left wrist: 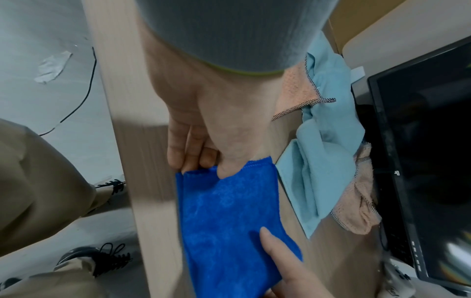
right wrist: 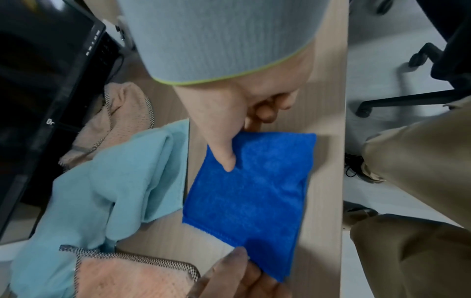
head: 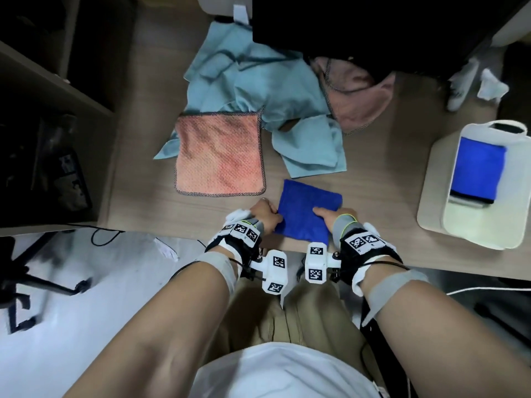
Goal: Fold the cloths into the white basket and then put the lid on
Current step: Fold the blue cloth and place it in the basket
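A folded blue cloth [head: 309,209] lies flat at the near edge of the wooden table [head: 138,196]. My left hand [head: 273,218] pinches its left edge, thumb tucked into the fold [left wrist: 224,171]. My right hand [head: 321,216] holds the right edge, with the thumb [right wrist: 226,159] pressed on top and the fingers curled at the rim. The white basket [head: 431,191] stands at the right with another folded blue cloth [head: 477,170] inside it. A pink cloth [head: 219,156] lies spread flat behind my left hand.
Crumpled light blue cloths [head: 258,81] and a second pink cloth [head: 359,101] are heaped at the back of the table. A black monitor [head: 359,27] stands behind them. Dark shelving [head: 43,110] is on the left. A chair base [right wrist: 397,100] stands on the floor.
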The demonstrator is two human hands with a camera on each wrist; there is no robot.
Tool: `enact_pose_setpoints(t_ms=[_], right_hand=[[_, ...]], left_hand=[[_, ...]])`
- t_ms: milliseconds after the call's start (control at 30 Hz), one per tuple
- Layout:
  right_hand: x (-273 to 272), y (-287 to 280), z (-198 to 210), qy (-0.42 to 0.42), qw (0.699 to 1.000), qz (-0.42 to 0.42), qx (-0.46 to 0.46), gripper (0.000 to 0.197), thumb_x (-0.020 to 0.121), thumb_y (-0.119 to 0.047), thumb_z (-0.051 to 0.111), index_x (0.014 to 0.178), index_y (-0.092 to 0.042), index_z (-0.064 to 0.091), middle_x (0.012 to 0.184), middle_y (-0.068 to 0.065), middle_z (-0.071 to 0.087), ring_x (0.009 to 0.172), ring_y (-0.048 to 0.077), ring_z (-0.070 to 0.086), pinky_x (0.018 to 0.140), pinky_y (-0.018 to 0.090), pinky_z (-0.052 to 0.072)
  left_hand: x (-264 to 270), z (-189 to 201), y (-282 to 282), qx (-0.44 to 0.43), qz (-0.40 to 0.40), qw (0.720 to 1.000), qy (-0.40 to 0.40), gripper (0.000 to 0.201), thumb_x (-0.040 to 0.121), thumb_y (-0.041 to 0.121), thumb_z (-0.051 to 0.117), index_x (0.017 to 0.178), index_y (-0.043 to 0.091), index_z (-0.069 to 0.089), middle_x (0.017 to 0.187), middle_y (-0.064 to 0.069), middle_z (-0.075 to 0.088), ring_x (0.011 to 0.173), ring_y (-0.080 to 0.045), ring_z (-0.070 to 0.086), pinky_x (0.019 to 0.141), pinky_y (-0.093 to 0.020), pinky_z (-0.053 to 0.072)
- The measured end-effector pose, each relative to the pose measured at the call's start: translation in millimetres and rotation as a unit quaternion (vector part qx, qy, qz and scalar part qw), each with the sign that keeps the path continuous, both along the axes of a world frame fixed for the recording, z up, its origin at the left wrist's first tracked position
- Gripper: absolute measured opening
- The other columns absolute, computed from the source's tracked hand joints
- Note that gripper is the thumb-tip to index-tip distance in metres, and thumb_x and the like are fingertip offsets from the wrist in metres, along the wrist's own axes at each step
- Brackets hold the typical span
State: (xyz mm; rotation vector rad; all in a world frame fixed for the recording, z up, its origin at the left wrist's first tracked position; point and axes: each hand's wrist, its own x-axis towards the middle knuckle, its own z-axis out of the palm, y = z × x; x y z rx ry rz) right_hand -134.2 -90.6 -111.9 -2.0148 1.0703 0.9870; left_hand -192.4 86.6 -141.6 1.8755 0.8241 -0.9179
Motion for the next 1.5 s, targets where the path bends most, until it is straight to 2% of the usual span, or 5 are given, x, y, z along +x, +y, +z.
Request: enact_pose_setpoints(t_ms=[400,633,900,1233,1500], right_hand=[[20.4,-8.6,79.4,-0.153,0.972,-0.017,0.179,0.003,0.079,-0.012,0.064,0.081,-0.011,0.061,0.076,0.008,0.064,0.067,0.024,0.062,0.06,0.03,0.053],[59.3,-64.6,102.7,-0.184,0.956,-0.068,0.22,0.026,0.074,-0.021,0.069,0.095,-0.008,0.064,0.087,0.014,0.069,0.075,0.029,0.067,0.061,0.033,0.055],[115.4,-178.9,106.2,-0.246,0.959,-0.032,0.138,0.021,0.079,-0.029,0.066,0.077,-0.008,0.062,0.084,0.014,0.063,0.083,0.031,0.06,0.075,0.039,0.051],[166.1,-330.7,89.1,-0.201,0.974,-0.007,0.1,0.04,0.093,-0.02,0.055,0.131,-0.007,0.054,0.115,0.011,0.058,0.102,0.029,0.056,0.093,0.033,0.045],[186.7,-358.4,75.7,-0.155,0.978,0.082,0.115,0.04,0.099,-0.008,0.04,0.138,0.002,0.042,0.107,0.006,0.04,0.094,0.018,0.039,0.072,0.021,0.036]], left_hand=[[47.9,80.1,-34.7,-0.18,0.151,0.971,-0.042,0.033,0.098,0.039,0.044,0.1,0.014,0.065,0.081,-0.007,0.063,0.065,-0.02,0.053,0.051,-0.022,0.04],[79.8,104.6,-89.9,-0.323,0.208,0.923,-0.032,0.057,0.086,0.068,0.05,0.122,0.026,0.062,0.115,0.007,0.069,0.105,-0.013,0.065,0.079,-0.027,0.05],[140.5,100.9,-194.7,-0.172,0.202,0.937,-0.225,0.046,0.075,0.046,0.074,0.102,0.009,0.069,0.102,-0.007,0.074,0.099,-0.025,0.069,0.096,-0.044,0.052],[191.7,109.7,-335.0,-0.058,0.058,0.981,-0.174,0.028,0.092,0.014,0.06,0.119,0.008,0.061,0.108,-0.01,0.069,0.096,-0.026,0.066,0.087,-0.041,0.055],[219.8,105.2,-371.2,0.047,-0.013,0.987,-0.153,0.027,0.092,0.01,0.053,0.116,0.001,0.062,0.111,-0.018,0.066,0.103,-0.035,0.063,0.088,-0.04,0.052]])
